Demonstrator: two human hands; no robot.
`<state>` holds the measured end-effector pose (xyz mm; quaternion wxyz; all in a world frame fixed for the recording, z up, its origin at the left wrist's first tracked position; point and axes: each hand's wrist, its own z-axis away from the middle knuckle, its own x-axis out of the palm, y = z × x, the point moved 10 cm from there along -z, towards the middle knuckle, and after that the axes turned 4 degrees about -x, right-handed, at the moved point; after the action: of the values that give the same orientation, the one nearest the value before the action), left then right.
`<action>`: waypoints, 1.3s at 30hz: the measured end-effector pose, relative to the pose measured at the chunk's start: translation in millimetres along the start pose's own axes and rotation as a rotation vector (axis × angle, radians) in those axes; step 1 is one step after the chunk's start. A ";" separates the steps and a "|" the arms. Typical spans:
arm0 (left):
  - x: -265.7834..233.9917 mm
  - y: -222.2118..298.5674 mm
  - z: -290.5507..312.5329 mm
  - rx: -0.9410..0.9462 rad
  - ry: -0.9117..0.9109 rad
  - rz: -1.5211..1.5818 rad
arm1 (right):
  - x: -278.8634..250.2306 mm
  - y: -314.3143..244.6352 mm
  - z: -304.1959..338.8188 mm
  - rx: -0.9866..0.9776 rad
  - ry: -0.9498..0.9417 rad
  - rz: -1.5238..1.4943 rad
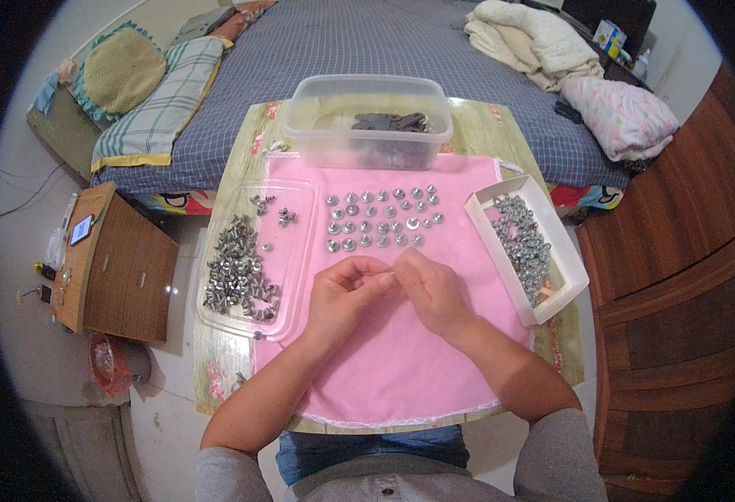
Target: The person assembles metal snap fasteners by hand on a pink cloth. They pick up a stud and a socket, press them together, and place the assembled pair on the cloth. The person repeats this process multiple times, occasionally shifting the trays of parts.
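Over the middle of a pink cloth (393,368), the fingertips of my left hand (346,293) and my right hand (434,293) meet in a pinch. Whatever lies between them is too small and covered to make out. Just beyond my fingers, several small silver metal pieces with round bases (366,227) stand in rough rows. To the left, a clear plastic lid (298,276) carries a heap of short metal screws (235,269). A white open box (565,255) sits tilted at the right, with many small shiny nut-like parts (514,238) inside.
A translucent plastic tub (300,125) with dark flat pieces (388,124) stands at the table's far edge. Behind it is a bed (367,42) with pillows and folded blankets. A wooden cabinet (125,268) is at the left, brown wooden panelling (660,293) at the right.
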<state>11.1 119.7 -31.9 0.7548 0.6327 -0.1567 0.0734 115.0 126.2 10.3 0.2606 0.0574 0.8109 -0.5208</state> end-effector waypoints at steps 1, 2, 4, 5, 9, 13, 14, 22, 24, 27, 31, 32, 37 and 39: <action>0.3 -1.8 -0.1 -0.019 -0.002 0.009 | -1.9 -4.7 -0.4 -0.050 0.023 0.030; 0.3 -3.2 -0.3 -0.031 -0.008 0.041 | -3.6 -9.9 -0.7 -0.102 0.046 0.059; 0.2 -6.5 -1.0 -0.054 -0.022 0.106 | -5.4 -15.6 -0.6 -0.192 0.092 0.147; 0.4 -7.5 -0.9 -0.069 -0.025 0.131 | -6.5 -18.9 -0.1 -0.237 0.115 0.191; 0.3 -6.1 0.0 -0.065 -0.029 0.112 | -4.3 -16.8 -1.8 -0.215 0.072 0.155; 2.1 10.1 4.5 0.051 0.021 -0.087 | -2.4 -4.7 0.4 -0.017 -0.001 -0.014; 1.9 11.7 5.3 0.072 0.026 -0.118 | -1.5 -2.4 0.8 0.020 -0.008 -0.061; 2.0 10.3 4.8 0.007 0.027 -0.084 | -1.2 -6.7 -0.3 0.005 0.023 -0.003; -0.7 4.1 2.0 -0.033 0.034 -0.004 | -3.0 -13.5 -0.5 -0.080 0.059 0.046; -3.6 -8.0 -2.3 -0.073 0.008 0.112 | -2.0 -14.2 -0.9 -0.099 0.057 0.069; -0.6 -5.7 -1.6 -0.037 -0.011 0.142 | -2.1 -9.7 -1.2 -0.065 0.035 0.085; -0.1 -4.1 -1.1 -0.030 -0.002 0.118 | -2.4 -7.8 -0.9 -0.045 0.028 0.082; -2.2 0.7 -0.2 0.036 0.012 -0.019 | -2.7 -2.1 -0.3 -0.001 0.010 0.067; -1.4 3.0 0.6 0.049 0.008 -0.037 | -2.0 -0.3 -0.8 0.031 -0.011 0.027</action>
<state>8.8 119.8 -29.5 0.7411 0.6533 -0.1401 0.0661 116.3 127.1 11.7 0.2712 0.0696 0.8004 -0.5301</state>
